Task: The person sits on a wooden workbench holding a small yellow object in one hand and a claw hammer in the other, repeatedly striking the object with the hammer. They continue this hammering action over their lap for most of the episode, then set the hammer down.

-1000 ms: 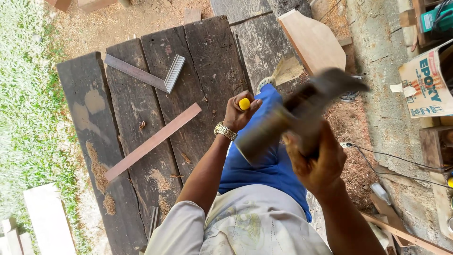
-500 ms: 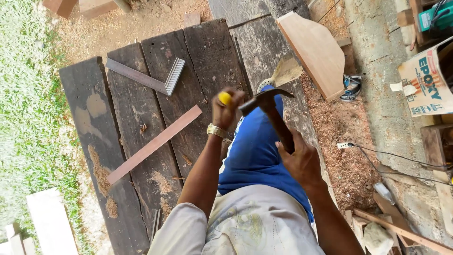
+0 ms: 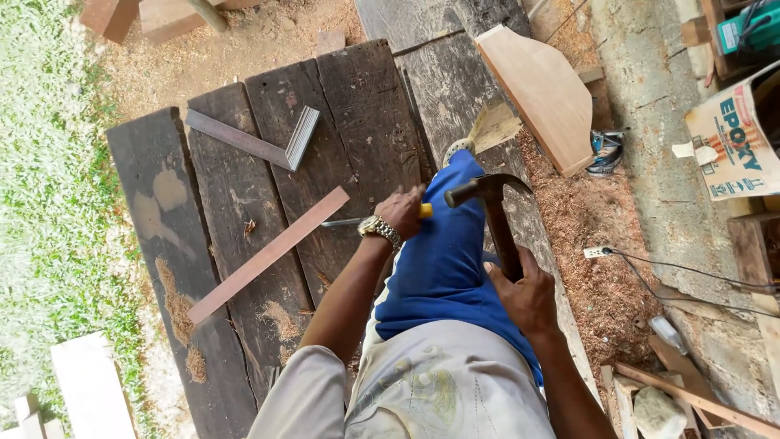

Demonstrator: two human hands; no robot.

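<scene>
A yellow-handled chisel (image 3: 382,218) is clamped in the left hand (image 3: 401,213), its metal shaft laid low across the dark plank tabletop (image 3: 244,244) just beside the near end of a reddish wood strip (image 3: 268,254). A claw hammer (image 3: 492,213) is gripped by the handle in the right hand (image 3: 526,294), and its head is held level with the chisel's yellow butt, almost touching it. A glancing blow is judged the main risk: the butt is small and largely covered by the fingers, so the knuckles could be struck if the hammer face lands off centre. The chisel could also skid along the plank if it is held too flat, and the loose strip could be knocked aside, since no clamp is seen on it. The blue-clad knee (image 3: 443,260) lies directly under the swing and could be caught. Compared with half a second ago, the hammer has been brought down from a raised, tilted position to the chisel's end, and the left hand has been lowered toward the planks. A steel try square (image 3: 258,144) lies untouched further up.
</scene>
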